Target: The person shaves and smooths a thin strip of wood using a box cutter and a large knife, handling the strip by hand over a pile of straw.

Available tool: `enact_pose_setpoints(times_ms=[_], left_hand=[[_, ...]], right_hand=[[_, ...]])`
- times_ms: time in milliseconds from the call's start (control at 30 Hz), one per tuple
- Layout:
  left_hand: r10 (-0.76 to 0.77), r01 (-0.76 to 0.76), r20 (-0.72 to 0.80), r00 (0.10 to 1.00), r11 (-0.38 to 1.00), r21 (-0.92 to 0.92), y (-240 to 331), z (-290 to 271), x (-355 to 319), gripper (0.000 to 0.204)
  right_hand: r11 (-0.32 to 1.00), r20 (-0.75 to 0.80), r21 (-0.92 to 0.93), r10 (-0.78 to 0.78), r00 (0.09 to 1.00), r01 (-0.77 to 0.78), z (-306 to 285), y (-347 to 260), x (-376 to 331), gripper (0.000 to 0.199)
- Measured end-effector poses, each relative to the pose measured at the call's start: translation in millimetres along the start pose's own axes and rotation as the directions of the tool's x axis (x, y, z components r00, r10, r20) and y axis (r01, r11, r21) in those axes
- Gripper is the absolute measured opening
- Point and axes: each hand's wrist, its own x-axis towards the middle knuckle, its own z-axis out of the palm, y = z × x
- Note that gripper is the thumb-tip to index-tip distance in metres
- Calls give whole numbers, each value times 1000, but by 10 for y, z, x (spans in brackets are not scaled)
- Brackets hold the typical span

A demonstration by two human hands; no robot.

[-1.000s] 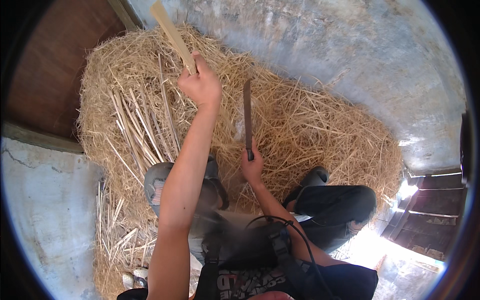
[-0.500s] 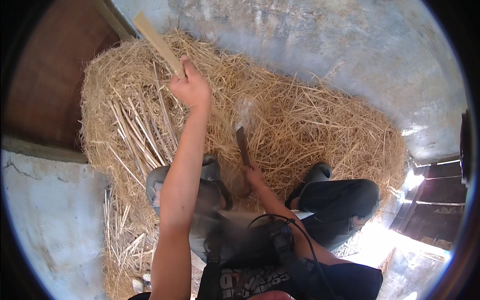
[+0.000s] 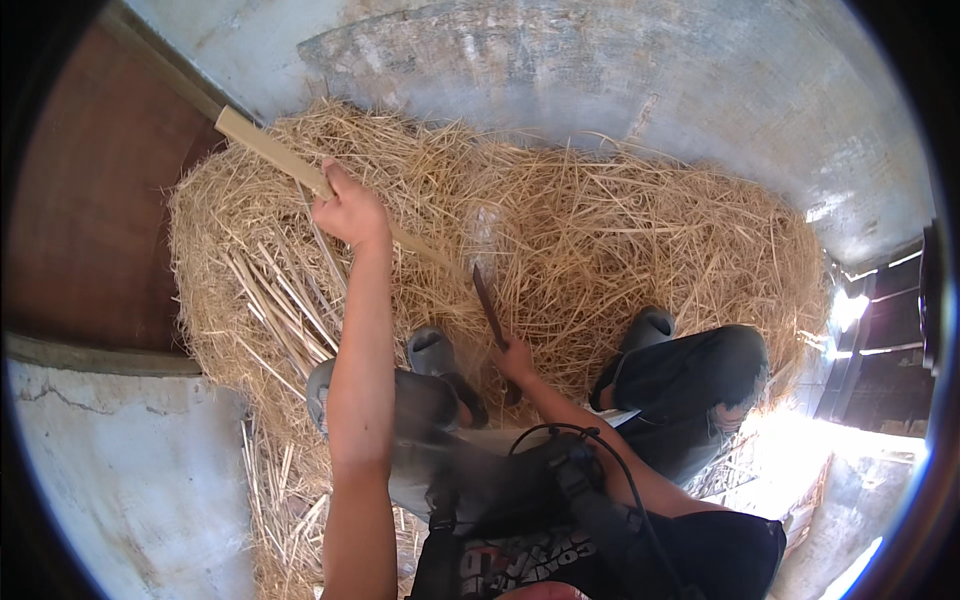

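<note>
My left hand (image 3: pixel 352 212) is closed around a long, pale split-bamboo strip (image 3: pixel 268 150). One end of it points to the upper left; the thinner part slants down right towards the blade. In my right hand (image 3: pixel 516 362) is a machete (image 3: pixel 487 305) with a dark blade. It points up and a little left, its tip close to the strip's lower part; whether they touch I cannot tell. Below my right fist shows the handle's end. Both hands are over a heap of straw-like shavings (image 3: pixel 640 240).
Several thin bamboo sticks (image 3: pixel 275 300) lie on the shavings at the left. My bent knees and grey shoes (image 3: pixel 432 352) frame the work spot. A worn grey wall (image 3: pixel 600 70) curves behind, a brown panel (image 3: pixel 90 200) stands left, and dark slats (image 3: pixel 880 340) are at the right.
My left hand and the bamboo strip sit lower and further left, and the strip lies at a flatter slant. My right hand still grips the machete. The whole view has shifted slightly.
</note>
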Motion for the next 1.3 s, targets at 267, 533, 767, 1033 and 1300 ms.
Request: enact_pose_setpoints(times_ms=[267, 533, 767, 1033, 1300], left_hand=[[-9, 9, -105, 994, 1000, -1, -190, -159, 206, 45], [-52, 48, -124, 991, 998, -34, -104, -232, 205, 44], [-53, 50, -126, 991, 998, -26, -140, -322, 241, 44], [-41, 43, -156, 987, 999, 10, -60, -235, 148, 46], [24, -29, -120, 993, 999, -32, -128, -304, 201, 45]], right_hand=[[964, 122, 77, 243, 962, -254, -436, -692, 65, 62], [996, -63, 89, -8, 998, 13, -228, -611, 16, 64], [984, 128, 52, 164, 978, -172, -212, -519, -30, 63], [996, -85, 1, -90, 992, 91, -307, -882, 54, 58], [905, 188, 220, 327, 926, -364, -112, -237, 11, 41]])
